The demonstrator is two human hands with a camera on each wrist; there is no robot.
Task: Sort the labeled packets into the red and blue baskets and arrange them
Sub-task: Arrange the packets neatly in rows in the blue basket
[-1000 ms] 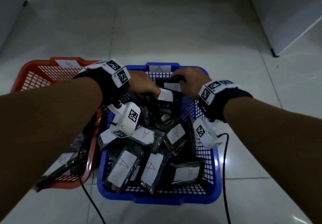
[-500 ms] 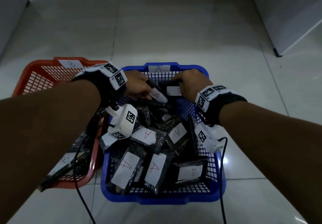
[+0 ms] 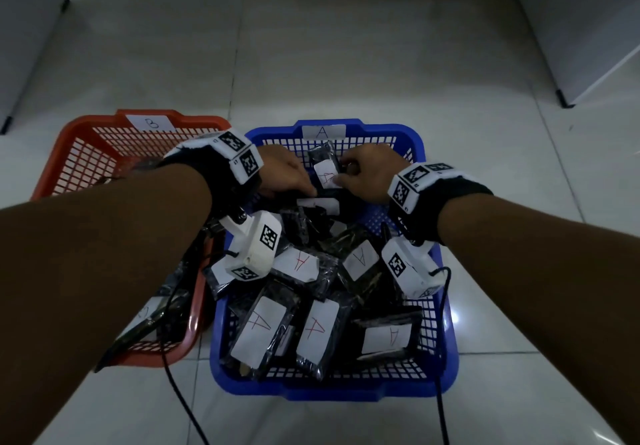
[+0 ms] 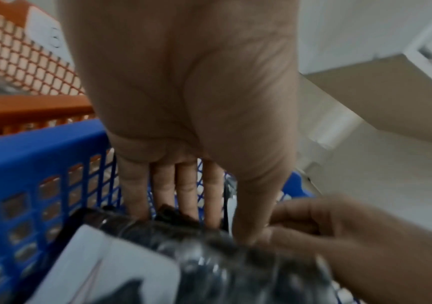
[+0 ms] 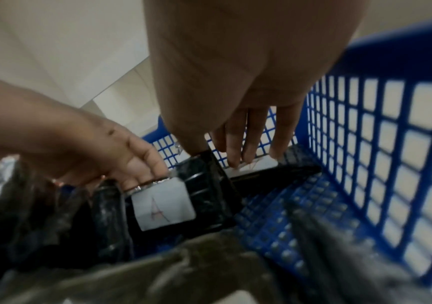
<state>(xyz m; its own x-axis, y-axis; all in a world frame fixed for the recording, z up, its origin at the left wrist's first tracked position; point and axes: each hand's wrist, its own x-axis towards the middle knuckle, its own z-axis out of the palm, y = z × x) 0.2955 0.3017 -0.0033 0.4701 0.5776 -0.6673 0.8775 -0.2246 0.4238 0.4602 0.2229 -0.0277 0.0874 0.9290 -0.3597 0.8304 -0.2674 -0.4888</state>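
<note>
step: I'm standing an A packet (image 3: 326,171) up at the far end of the blue basket (image 3: 446,320), arranging stage.
left hand (image 3: 282,172): I'm holding the packet's left edge, thumb on the near face, fingers (image 4: 186,197) straight down behind it; a light pinch, not clenched.
right hand (image 3: 365,172): I'm pinching the packet's right edge with thumb and forefinger; the other fingers (image 5: 253,135) are hanging straight toward the far mesh wall.
packet place: it's sitting between my two hands, touching both, just near of the far wall under the basket's A tag (image 3: 322,132).
packet axis: long axis is running near-to-far and tilted up, top leaning toward the far wall; label (image 5: 162,203) is facing up and near, toward me.
which hand nearer: both equal, one on each long edge.
next, my guess: I'm tipping it back flat against the far wall, then letting go.
other packets: loose A packets (image 3: 258,332) are lying jumbled in the near half, still needing arranging.
red basket (image 3: 86,153): sitting left of the blue, B tag on its far rim, some packets in its near end.
</note>
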